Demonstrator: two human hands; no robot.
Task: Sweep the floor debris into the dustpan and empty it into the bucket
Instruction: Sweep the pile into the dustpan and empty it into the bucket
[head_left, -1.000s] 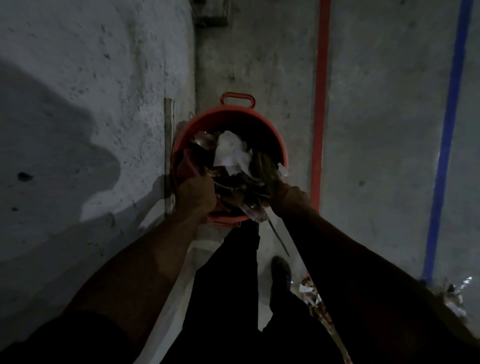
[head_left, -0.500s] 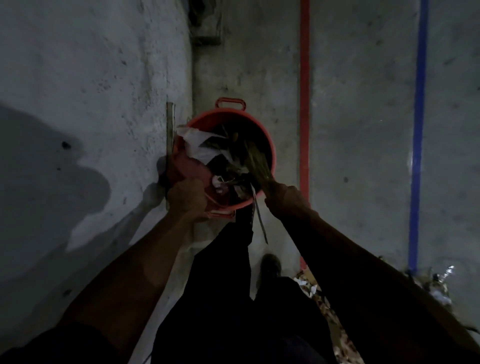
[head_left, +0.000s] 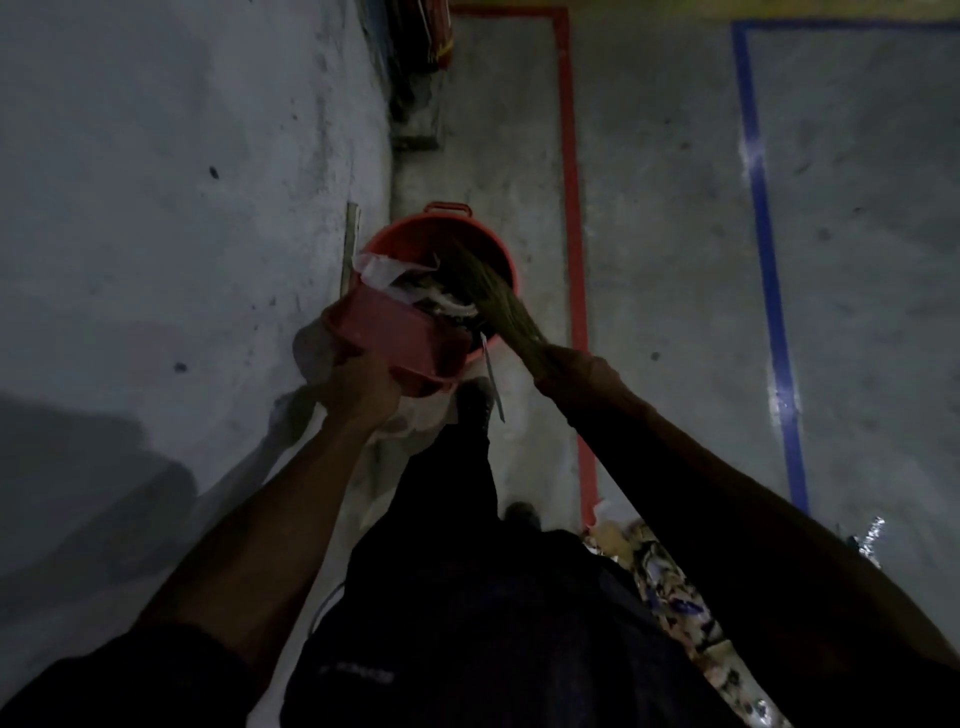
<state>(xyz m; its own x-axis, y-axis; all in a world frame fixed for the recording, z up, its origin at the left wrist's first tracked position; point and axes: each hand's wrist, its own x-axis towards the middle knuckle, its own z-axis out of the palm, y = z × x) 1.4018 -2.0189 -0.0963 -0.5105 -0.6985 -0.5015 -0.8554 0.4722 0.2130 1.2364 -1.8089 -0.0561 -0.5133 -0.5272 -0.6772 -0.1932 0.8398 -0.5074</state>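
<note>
Bucket (head_left: 500, 260) mouth is crowded: dustpan (head_left: 400, 338) tipped over its near-left rim, broom (head_left: 498, 306) bristles slanting in from the right, trash piled inside. Wall (head_left: 182, 208) hems the left; open floor (head_left: 665, 260) lies right and far.

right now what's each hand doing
Left hand: grips the red dustpan, tipped at the bucket.
Right hand: grips the grass broom.
</note>
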